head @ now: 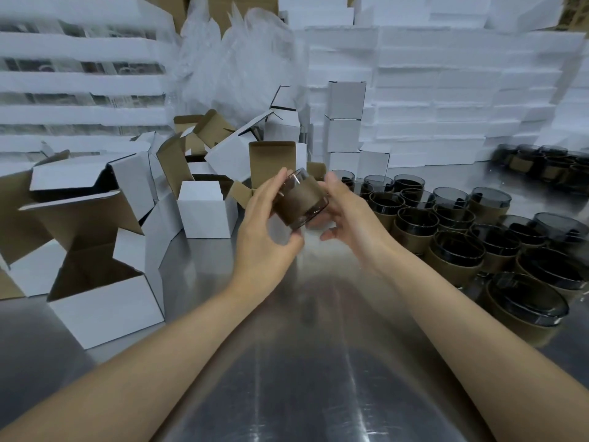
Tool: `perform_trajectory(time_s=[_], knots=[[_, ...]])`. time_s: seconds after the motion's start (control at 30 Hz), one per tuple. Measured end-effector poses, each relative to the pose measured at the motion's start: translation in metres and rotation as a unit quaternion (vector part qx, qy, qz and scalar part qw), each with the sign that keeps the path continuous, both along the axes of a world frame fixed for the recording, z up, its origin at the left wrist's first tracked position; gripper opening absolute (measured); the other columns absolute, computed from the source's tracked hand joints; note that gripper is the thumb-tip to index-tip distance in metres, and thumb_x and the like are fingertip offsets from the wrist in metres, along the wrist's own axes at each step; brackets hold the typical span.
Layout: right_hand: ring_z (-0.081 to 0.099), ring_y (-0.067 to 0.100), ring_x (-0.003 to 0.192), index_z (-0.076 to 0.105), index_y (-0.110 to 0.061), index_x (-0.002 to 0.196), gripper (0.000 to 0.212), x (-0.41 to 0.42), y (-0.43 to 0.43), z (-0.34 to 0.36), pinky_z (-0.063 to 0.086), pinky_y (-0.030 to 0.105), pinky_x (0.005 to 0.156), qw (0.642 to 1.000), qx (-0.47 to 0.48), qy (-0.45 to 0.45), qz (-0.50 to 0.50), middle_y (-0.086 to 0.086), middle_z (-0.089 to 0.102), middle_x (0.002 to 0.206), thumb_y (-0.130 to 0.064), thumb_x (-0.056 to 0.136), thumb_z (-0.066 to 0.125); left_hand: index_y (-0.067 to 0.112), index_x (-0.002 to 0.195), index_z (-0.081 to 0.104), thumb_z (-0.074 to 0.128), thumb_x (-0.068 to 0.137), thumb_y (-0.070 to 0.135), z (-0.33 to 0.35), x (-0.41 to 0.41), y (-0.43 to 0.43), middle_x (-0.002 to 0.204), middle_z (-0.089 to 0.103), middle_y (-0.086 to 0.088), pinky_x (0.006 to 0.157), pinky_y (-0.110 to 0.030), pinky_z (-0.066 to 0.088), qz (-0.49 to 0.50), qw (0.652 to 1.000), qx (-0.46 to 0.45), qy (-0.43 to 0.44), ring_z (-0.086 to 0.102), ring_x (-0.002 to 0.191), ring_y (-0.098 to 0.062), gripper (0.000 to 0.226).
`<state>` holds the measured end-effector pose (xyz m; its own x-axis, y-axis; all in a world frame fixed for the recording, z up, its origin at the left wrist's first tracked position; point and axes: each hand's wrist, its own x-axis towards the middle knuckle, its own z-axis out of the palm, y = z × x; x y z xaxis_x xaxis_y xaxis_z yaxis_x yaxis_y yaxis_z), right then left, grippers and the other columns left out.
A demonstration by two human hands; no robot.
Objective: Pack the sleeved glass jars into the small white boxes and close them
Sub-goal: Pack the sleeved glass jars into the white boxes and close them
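A dark glass jar in a brown cardboard sleeve [298, 199] is held tilted in the air above the metal table [287, 378]. My left hand [266, 224] grips its left side, fingers curled round the rim and base. My right hand [342, 212] cups its right side from below. Just behind the jar stands a small white box [271, 161] with its brown-lined lid flap raised. Several more sleeved jars [459, 231] stand packed together on the right of the table.
Several open white boxes [105, 301] lie jumbled on the left, and one closed box [207, 208] stands beside the hands. Closed boxes [345, 119] are stacked at the back, in front of a wall of white cartons. Clear plastic wrap [236, 68] is heaped behind.
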<state>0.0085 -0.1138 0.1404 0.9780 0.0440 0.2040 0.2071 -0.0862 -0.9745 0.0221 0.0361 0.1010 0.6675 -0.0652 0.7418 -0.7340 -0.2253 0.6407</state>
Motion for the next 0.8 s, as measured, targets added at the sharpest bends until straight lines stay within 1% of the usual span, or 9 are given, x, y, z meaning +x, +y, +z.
perform_trajectory(time_s=[0.07,0.17,0.27,0.37,0.47,0.57,0.6,0.7,0.8], knots=[[0.062,0.006,0.088,0.061,-0.022,0.118,0.040,-0.001,0.002,-0.003,0.048,0.025,0.072,0.997,-0.061,-0.048,0.001,-0.007,0.067,0.100,-0.050,0.090,0.057,0.031,0.142,0.040,0.059,0.066,-0.011,0.000,0.000,0.002,0.142,0.045,0.013,0.111,-0.036,0.036,-0.008,0.999,0.025,-0.034,0.039,0.136,-0.010,0.089],[0.063,0.006,0.088,0.066,-0.022,0.108,0.045,0.000,0.004,-0.006,0.049,0.020,0.072,0.995,-0.043,-0.089,-0.015,-0.009,0.070,0.094,-0.053,0.074,0.066,0.030,0.146,0.035,0.060,0.070,-0.012,0.002,0.001,0.004,0.146,0.039,0.016,0.114,-0.038,0.033,0.000,0.999,0.038,-0.017,0.033,0.139,-0.009,0.090],[0.064,0.021,0.087,0.066,-0.023,0.096,0.043,0.006,0.001,-0.005,0.051,0.033,0.075,0.994,0.047,-0.092,-0.024,-0.001,0.070,0.091,-0.056,0.068,0.066,0.018,0.140,0.045,0.071,0.082,0.014,0.002,0.008,0.007,0.149,0.037,0.005,0.117,-0.041,0.021,0.172,0.980,0.099,-0.035,0.021,0.143,-0.016,0.064],[0.069,0.030,0.084,0.059,-0.027,0.107,0.045,0.008,-0.001,-0.004,0.049,0.027,0.061,0.989,0.104,-0.106,-0.015,0.005,0.071,0.100,-0.052,0.071,0.064,0.016,0.113,0.064,0.064,0.086,0.048,-0.005,0.015,0.012,0.157,0.019,-0.011,0.117,-0.044,0.006,0.253,0.940,0.224,0.039,0.003,0.147,-0.024,0.042],[0.068,0.018,0.085,0.058,-0.036,0.107,0.032,0.005,-0.001,-0.004,0.050,0.023,0.059,0.986,0.076,-0.143,-0.034,-0.006,0.070,0.095,-0.047,0.077,0.062,0.016,0.090,0.065,0.064,0.086,0.048,-0.008,0.013,0.010,0.159,0.011,-0.011,0.115,-0.045,0.008,0.223,0.950,0.216,0.039,-0.002,0.146,-0.024,0.032],[0.064,0.005,0.087,0.053,-0.035,0.117,0.035,0.000,-0.002,-0.003,0.052,0.022,0.074,0.978,0.022,-0.195,-0.066,-0.013,0.067,0.089,-0.045,0.083,0.058,0.017,0.084,0.065,0.072,0.082,0.040,-0.006,0.010,0.004,0.158,0.010,-0.008,0.115,-0.046,0.018,0.185,0.962,0.199,-0.020,0.004,0.146,-0.028,0.025],[0.064,0.007,0.092,0.051,-0.036,0.120,0.039,-0.002,-0.002,-0.002,0.052,0.025,0.081,0.975,0.008,-0.209,-0.072,-0.011,0.065,0.093,-0.047,0.083,0.057,0.017,0.086,0.066,0.074,0.080,0.039,-0.006,0.009,0.003,0.157,0.009,-0.005,0.115,-0.047,0.022,0.170,0.966,0.192,-0.026,0.007,0.145,-0.028,0.024],[0.057,0.021,0.114,0.046,-0.043,0.122,0.040,-0.005,-0.002,-0.001,0.045,0.048,0.101,0.970,-0.027,-0.231,-0.074,0.002,0.064,0.112,-0.051,0.084,0.055,0.017,0.092,0.071,0.080,0.075,0.034,-0.003,0.006,0.001,0.155,0.011,-0.002,0.114,-0.046,0.028,0.117,0.974,0.191,-0.036,0.014,0.143,-0.026,0.025],[0.051,0.028,0.120,0.040,-0.049,0.121,0.037,-0.002,-0.005,-0.002,0.037,0.057,0.103,0.961,-0.111,-0.231,-0.104,0.001,0.062,0.115,-0.053,0.087,0.051,0.019,0.085,0.068,0.082,0.073,0.032,-0.002,0.003,0.000,0.153,0.015,-0.002,0.112,-0.029,0.029,0.092,0.973,0.203,-0.060,0.019,0.143,-0.025,0.023]])
